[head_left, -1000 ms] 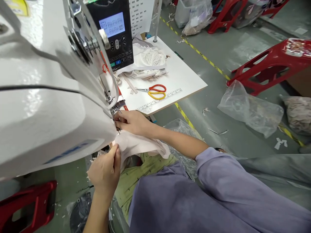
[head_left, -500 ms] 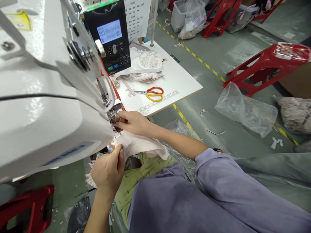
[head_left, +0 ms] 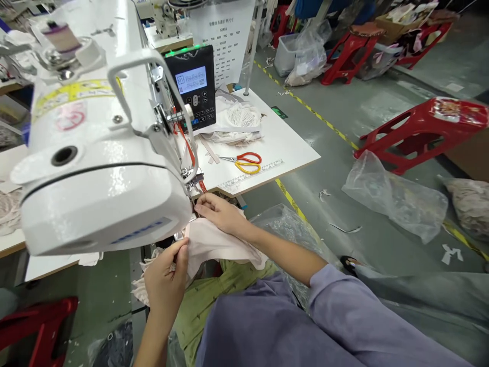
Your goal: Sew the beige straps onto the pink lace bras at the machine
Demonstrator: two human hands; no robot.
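A white sewing machine fills the left side, its head reaching over my work. Pale pink fabric runs from under the needle area down toward my lap. My left hand pinches the edge of this fabric between thumb and forefinger, just in front of the machine head. Close beside the needle, my right hand has its fingers closed at the far end of the fabric; the fingertips are partly hidden by the machine. The needle and presser foot are mostly out of sight behind the machine head.
On the white table lie scissors with red and yellow handles, a printed ruler scale and a pile of lace pieces. A control panel stands behind. Red stools and plastic bags occupy the floor.
The view has tilted up and back, showing more of the machine's top. Both hands keep their hold on the fabric, and it looks drawn a little flatter between them.
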